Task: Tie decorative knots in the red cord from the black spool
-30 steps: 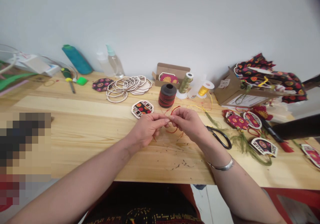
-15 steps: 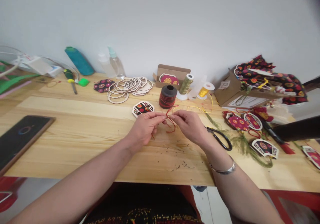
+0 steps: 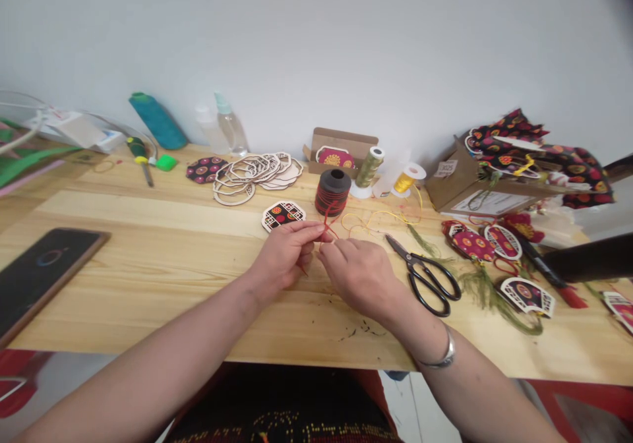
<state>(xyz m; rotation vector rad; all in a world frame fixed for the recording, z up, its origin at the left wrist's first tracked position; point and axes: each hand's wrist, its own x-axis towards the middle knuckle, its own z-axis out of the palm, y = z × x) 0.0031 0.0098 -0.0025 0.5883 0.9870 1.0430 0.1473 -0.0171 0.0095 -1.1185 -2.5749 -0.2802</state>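
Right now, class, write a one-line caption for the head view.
Two hands work red cord beside black-handled scissors on a wooden table.

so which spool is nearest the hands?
Black spool, wound with red cord, just beyond left hand and right hand; olive spool, yellow spool and teal spool sit farther off.

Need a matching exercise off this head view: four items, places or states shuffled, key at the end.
1. phone
2. scissors
3. red cord
4. teal thread cone

A. pinched in the left hand
B. tilted, over by the wall
C. on the table, just right of the right hand
D. lying at the far left, dark face up

Pairs: 1-D, 2-C, 3-A, 4-B
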